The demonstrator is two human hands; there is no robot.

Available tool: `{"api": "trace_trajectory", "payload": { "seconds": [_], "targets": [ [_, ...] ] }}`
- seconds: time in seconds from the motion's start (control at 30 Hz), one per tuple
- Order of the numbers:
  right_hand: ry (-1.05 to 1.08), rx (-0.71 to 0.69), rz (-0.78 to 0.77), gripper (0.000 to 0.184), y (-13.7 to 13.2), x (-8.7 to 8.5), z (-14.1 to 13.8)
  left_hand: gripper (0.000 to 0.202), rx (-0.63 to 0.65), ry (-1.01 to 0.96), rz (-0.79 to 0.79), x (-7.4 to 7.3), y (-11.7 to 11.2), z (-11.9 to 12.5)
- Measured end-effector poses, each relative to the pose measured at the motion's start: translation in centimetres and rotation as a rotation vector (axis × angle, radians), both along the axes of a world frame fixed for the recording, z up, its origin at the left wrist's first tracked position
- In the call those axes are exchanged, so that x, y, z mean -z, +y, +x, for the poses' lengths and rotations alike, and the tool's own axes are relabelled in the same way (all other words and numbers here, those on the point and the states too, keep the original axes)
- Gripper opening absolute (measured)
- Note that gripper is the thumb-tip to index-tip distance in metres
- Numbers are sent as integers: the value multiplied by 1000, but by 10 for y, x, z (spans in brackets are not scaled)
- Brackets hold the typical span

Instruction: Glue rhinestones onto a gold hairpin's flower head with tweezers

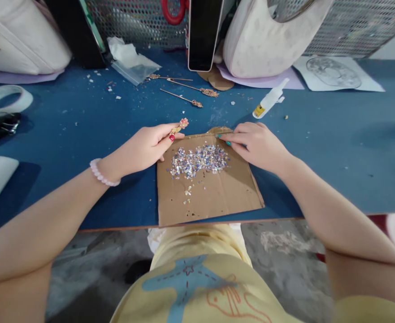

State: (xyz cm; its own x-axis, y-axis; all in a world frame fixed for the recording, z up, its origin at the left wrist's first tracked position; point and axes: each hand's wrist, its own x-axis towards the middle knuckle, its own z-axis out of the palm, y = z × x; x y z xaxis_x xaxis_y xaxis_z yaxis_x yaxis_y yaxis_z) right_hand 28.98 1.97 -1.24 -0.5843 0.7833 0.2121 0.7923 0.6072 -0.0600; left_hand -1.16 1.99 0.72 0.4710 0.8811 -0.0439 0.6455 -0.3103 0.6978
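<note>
A brown cardboard sheet (214,197) lies on the blue table (83,134) in front of me, with a pile of small glittering shell chips (199,160) on it. My left hand (146,148) pinches a gold hairpin with a pink flower head (181,126) at the cardboard's upper left corner. My right hand (256,144) rests on the upper right of the cardboard with fingers curled together, its fingertips at the edge of the chips. What those fingertips pinch, if anything, is too small to see.
Three more gold hairpins (190,92) lie beyond the cardboard. A white glue bottle (270,99) sits to the right, a tape roll (5,98) and a black tool (0,125) at far left. A phone (202,33), bags and a printed sheet (335,72) line the back.
</note>
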Motion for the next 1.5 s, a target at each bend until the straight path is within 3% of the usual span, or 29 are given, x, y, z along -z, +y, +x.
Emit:
{"api": "trace_trajectory", "payload": {
  "seconds": [0.1,0.17,0.23,0.33,0.4,0.6,0.8,0.97,1.13,1.4,1.5],
  "targets": [
    [6,11,-28,38,0,-2,2,44,-8,10,0,-1,-1,-1],
    [131,18,-72,35,1,-5,3,45,-7,5,5,-1,-1,-1],
    [394,28,-178,39,2,-10,6,45,-4,-3,9,-1,-1,-1],
    [836,46,-464,65,3,-22,9,45,-4,-8,3,-2,-2,0],
    [950,78,-583,79,1,-29,10,45,-10,-7,-1,-2,-3,0],
    [945,123,-596,86,-6,-33,4,46,-24,7,62,0,-4,-1],
    [882,224,-511,76,-11,-33,-7,47,16,196,308,3,-2,-3],
    [990,243,-585,87,-14,-35,-12,49,36,394,348,3,-1,-3],
    [1104,255,-632,90,-16,-35,-14,51,56,473,363,3,-1,-2],
    [1459,57,-767,70,-6,-26,-6,51,69,448,370,2,-1,0],
    [1426,9,-784,52,-3,-25,1,52,69,431,361,1,-2,0]
  ]
}}
